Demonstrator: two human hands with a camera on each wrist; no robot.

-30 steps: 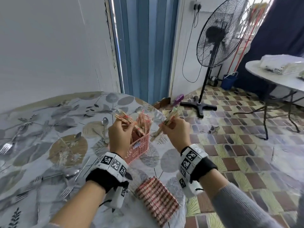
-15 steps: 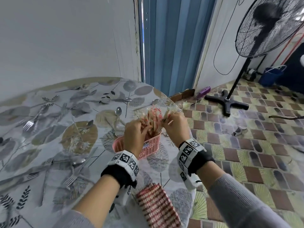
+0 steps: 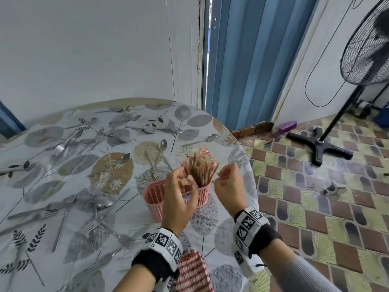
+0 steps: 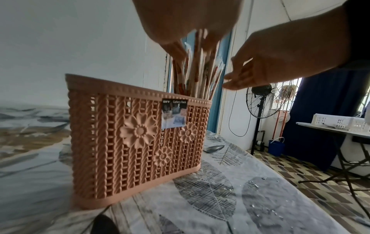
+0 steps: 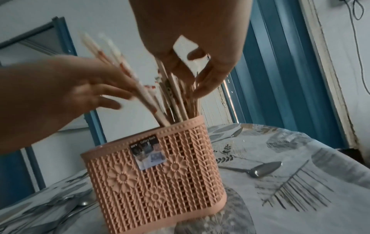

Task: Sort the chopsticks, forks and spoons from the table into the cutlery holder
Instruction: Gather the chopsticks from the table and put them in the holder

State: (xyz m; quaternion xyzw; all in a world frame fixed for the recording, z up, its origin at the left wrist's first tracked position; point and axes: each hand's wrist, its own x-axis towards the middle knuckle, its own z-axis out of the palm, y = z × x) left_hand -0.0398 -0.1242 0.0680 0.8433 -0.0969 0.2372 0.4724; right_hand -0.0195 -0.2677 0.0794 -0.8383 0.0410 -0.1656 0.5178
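Note:
A pink woven cutlery holder (image 3: 154,199) (image 4: 120,142) (image 5: 170,197) stands near the table's right edge. A bundle of paper-wrapped chopsticks (image 3: 202,167) (image 4: 200,76) (image 5: 174,98) stands upright in its right compartment. My left hand (image 3: 183,175) (image 5: 104,91) touches the bundle's left side with straight, spread fingers. My right hand (image 3: 223,173) (image 5: 192,71) hovers at the bundle's right side, fingers loose around the tops and gripping nothing. Loose spoons (image 3: 162,145) and forks (image 3: 59,148) lie scattered over the leaf-patterned tablecloth.
A red-and-white pack of wrapped chopsticks (image 3: 191,272) lies at the near table edge between my wrists. More cutlery (image 3: 94,207) is piled left of the holder. One spoon (image 5: 260,169) lies just right of the holder. A standing fan (image 3: 368,49) is on the tiled floor.
Both hands carried chopstick bundles down into the holder's right compartment and let go. They now stay beside the standing bundle. The head view has tilted down and left.

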